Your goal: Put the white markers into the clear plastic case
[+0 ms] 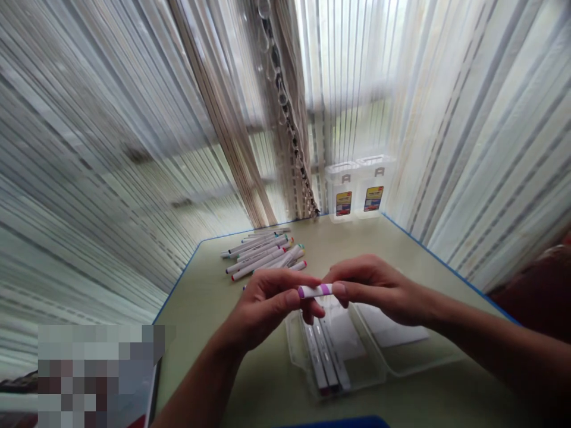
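Observation:
A white marker with purple ends (316,290) is held level between my two hands, above an opened clear plastic case (292,342). My left hand (267,294) pinches its left end between thumb and fingers. At the other end, the thumb and fingers of my right hand (375,285) close on it. Inside the case's left half, several white markers (323,353) lie side by side with dark ends toward me. A white sheet (397,330) shows under the case's right half. My fingers hide the far part of the case.
Behind my left hand lies a loose pile of white markers (263,255) with coloured ends. Two clear cases with labels (357,193) stand upright at the table's far edge. String curtains (214,148) hang around the pale green table (196,309).

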Available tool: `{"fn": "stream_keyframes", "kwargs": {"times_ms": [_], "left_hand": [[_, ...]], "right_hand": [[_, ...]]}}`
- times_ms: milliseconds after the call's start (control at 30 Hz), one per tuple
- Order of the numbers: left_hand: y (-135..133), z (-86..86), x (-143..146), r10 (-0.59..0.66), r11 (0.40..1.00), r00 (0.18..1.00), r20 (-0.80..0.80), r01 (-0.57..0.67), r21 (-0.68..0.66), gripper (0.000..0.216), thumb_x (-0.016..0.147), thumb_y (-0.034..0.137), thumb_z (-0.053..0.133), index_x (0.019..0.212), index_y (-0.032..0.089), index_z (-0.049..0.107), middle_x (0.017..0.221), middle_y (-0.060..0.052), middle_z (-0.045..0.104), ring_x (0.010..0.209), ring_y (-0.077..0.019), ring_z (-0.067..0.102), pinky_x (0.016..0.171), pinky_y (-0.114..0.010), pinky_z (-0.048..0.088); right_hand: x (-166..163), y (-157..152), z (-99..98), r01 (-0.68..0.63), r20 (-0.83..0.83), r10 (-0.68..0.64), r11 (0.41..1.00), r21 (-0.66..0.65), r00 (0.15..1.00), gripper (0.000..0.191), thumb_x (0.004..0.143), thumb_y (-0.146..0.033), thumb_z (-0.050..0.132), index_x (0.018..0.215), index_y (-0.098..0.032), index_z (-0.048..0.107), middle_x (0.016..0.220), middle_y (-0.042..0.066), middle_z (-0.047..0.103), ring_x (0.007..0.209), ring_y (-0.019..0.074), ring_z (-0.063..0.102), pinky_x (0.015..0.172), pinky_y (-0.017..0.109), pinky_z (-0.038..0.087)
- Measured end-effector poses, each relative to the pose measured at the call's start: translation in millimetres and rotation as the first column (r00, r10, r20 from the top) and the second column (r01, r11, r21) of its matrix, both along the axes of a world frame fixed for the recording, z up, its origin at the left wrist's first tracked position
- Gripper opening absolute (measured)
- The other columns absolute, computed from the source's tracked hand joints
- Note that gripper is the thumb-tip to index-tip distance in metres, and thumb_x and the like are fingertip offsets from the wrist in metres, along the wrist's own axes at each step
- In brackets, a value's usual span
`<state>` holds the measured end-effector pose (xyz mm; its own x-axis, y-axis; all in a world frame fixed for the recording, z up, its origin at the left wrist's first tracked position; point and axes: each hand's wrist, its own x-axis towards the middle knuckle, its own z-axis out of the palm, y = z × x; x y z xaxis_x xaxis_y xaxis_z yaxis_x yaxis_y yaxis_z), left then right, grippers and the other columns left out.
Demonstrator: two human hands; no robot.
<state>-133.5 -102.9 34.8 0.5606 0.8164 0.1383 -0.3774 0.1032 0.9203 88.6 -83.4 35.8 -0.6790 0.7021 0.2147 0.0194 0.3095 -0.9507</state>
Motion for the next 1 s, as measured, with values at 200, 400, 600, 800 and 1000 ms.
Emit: {"fn": "stream_keyframes", "kwargs": {"times_ms": [200,400,600,800,1000], "left_hand": [[2.5,-4.0,-2.4,-0.001,0.999,1.0,-0.029,0.002,0.041,0.021,0.079,0.024,0.075,0.098,0.015,0.077,0.076,-0.009,0.076,0.065,-0.0146,0.067,0.063,-0.024,0.052],[3.7,-5.9,-4.3,0.001,0.999,0.999,-0.042,0.001,0.033,0.02,0.078,0.022,0.076,0.096,0.016,0.078,0.076,-0.009,0.077,0.064,-0.0133,0.068,0.062,-0.022,0.052],[4.5,-6.2,-2.8,0.045,0.999,0.999,-0.031,-0.046,-0.016,0.021,0.081,0.03,0.073,0.092,0.013,0.079,0.073,-0.011,0.077,0.059,-0.013,0.064,0.058,-0.022,0.05],[5.5,-4.4,-0.3,0.116,0.992,0.99,-0.076,-0.12,-0.049,0.023,0.08,0.033,0.073,0.089,0.013,0.08,0.067,-0.011,0.075,0.055,-0.0135,0.062,0.056,-0.023,0.047],[6.2,-7.4,-1.9,0.165,0.986,0.98,-0.11,-0.165,0.01,0.024,0.079,0.032,0.074,0.095,0.015,0.079,0.069,-0.01,0.075,0.057,-0.0121,0.06,0.058,-0.023,0.047]], "right_hand": [[1.8,2.0,-2.5,0.006,0.017,-0.007,0.999,0.033,1.0,0.033,0.091,-0.04,0.058,0.087,-0.012,0.073,0.071,0.004,0.06,0.067,0.0145,0.052,0.059,0.024,0.041],[0.3,0.9,-2.4,0.049,0.031,-0.051,0.996,0.078,0.998,0.033,0.089,-0.04,0.061,0.092,-0.01,0.073,0.07,0.004,0.062,0.062,0.0134,0.05,0.055,0.024,0.038],[-0.5,1.1,-3.0,0.084,0.025,-0.088,0.988,0.129,0.996,0.031,0.088,-0.038,0.064,0.091,-0.008,0.074,0.069,0.004,0.062,0.058,0.011,0.047,0.049,0.022,0.035],[-1.0,2.8,-5.1,0.132,0.025,-0.14,0.97,0.205,0.99,0.028,0.087,-0.034,0.064,0.09,-0.008,0.074,0.066,0.003,0.061,0.055,0.0094,0.045,0.046,0.02,0.033],[-0.4,4.4,-8.0,0.148,0.02,-0.156,0.962,0.228,0.988,0.027,0.088,-0.033,0.064,0.091,-0.007,0.073,0.065,0.002,0.058,0.055,0.0092,0.044,0.048,0.021,0.032]]}}
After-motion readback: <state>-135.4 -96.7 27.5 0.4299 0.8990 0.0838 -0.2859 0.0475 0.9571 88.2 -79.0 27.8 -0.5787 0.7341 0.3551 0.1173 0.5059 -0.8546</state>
